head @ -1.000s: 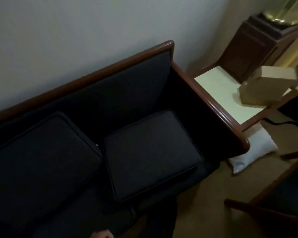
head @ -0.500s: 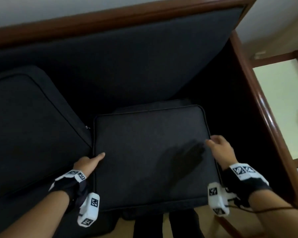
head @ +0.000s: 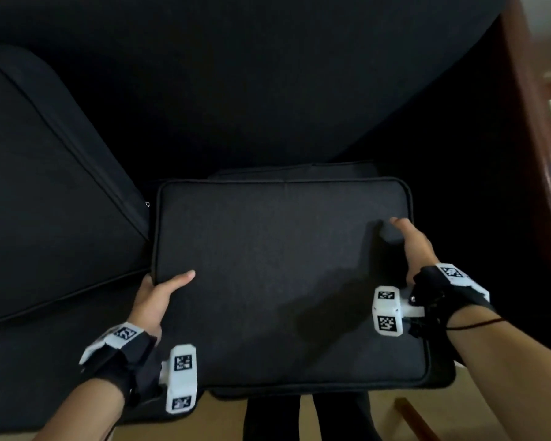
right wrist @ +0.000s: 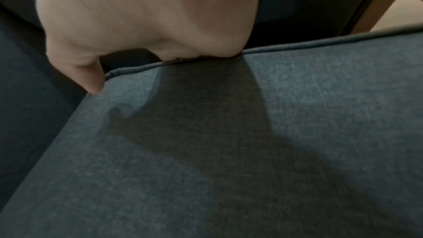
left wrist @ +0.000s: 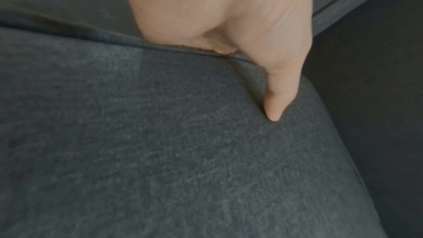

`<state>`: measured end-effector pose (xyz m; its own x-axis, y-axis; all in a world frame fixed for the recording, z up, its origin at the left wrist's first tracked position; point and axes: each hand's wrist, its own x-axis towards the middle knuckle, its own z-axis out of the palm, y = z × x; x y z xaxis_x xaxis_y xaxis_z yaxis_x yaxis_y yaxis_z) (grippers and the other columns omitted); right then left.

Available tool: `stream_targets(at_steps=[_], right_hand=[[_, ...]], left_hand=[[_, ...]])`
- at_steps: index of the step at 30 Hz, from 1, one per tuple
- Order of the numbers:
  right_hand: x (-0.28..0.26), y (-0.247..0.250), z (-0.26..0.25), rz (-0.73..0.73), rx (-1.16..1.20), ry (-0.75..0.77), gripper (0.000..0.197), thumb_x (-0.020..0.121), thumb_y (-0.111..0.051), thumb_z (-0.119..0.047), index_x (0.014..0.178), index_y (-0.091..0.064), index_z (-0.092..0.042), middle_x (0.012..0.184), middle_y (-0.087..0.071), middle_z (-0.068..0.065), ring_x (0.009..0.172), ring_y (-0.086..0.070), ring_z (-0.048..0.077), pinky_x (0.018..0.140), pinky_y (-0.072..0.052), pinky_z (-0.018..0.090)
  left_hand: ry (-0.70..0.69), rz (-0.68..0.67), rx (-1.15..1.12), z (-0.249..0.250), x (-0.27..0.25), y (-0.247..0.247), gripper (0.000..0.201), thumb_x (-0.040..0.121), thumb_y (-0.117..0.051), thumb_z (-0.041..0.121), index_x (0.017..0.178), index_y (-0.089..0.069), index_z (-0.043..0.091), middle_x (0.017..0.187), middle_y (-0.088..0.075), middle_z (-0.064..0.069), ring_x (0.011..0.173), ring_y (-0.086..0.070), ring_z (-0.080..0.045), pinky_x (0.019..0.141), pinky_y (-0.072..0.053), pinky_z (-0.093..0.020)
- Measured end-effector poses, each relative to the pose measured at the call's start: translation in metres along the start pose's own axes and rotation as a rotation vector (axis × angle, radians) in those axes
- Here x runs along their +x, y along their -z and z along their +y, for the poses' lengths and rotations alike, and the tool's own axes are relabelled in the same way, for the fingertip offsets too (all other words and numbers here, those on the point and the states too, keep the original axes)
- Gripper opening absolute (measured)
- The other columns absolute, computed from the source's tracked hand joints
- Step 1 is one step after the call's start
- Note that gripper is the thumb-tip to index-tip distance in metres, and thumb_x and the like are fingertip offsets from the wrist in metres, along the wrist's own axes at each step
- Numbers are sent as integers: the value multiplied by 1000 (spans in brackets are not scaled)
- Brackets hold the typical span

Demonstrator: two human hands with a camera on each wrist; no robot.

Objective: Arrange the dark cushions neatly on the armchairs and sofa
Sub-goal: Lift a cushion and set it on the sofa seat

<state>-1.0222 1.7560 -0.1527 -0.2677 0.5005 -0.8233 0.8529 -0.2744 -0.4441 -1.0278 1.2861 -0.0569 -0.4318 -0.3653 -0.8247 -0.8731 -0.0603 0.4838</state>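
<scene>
From the head view, a flat, rectangular dark charcoal fabric cushion with piped edges lies on the seat of the dark upholstered sofa with a polished reddish-brown wooden frame, its near edge hanging over the seat front. The left hand grips the cushion's left edge, thumb on top and fingers tucked out of sight underneath; the right hand holds the right edge near the far corner, fingers curled over it. A second dark cushion of the same fabric and piping leans tilted just beside it on the left. Half a second ago the left hand only touched the top with a fingertip and the right hand hovered by the edge; now both have closed on the cushion, and the view has come in closer. In the left wrist view, the thumb presses a dent into the grey weave while the fingers disappear under the piping. In the right wrist view, the hand wraps over the piped rim, throwing a shadow across the fabric.
</scene>
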Motion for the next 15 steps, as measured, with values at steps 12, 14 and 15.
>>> stream_targets(at_steps=[12, 14, 15], right_hand=[[-255, 81, -95, -54, 547, 173, 56, 92, -34, -66, 90, -68, -22, 67, -75, -7, 68, -73, 12, 54, -56, 22], [-264, 96, -94, -21, 564, 184, 52, 90, -43, -65, 73, -69, -24, 58, -71, -11, 56, -70, 6, 66, -56, 25], [-264, 103, -90, -9, 530, 195, 51, 84, -48, -67, 67, -68, -23, 60, -71, -11, 63, -71, 8, 75, -53, 30]], left_hand=[[-206, -78, -531, 68, -140, 32, 62, 75, -48, 69, 121, -63, 30, 118, -71, 6, 113, -62, -16, 106, -41, -39], [-201, -11, -549, 78, -159, 38, 57, 78, -47, 70, 121, -63, 36, 130, -64, 7, 123, -55, -18, 107, -36, -43], [-183, -41, -525, 81, -169, 40, 57, 76, -48, 71, 118, -65, 36, 129, -65, 6, 122, -56, -19, 104, -38, -45]])
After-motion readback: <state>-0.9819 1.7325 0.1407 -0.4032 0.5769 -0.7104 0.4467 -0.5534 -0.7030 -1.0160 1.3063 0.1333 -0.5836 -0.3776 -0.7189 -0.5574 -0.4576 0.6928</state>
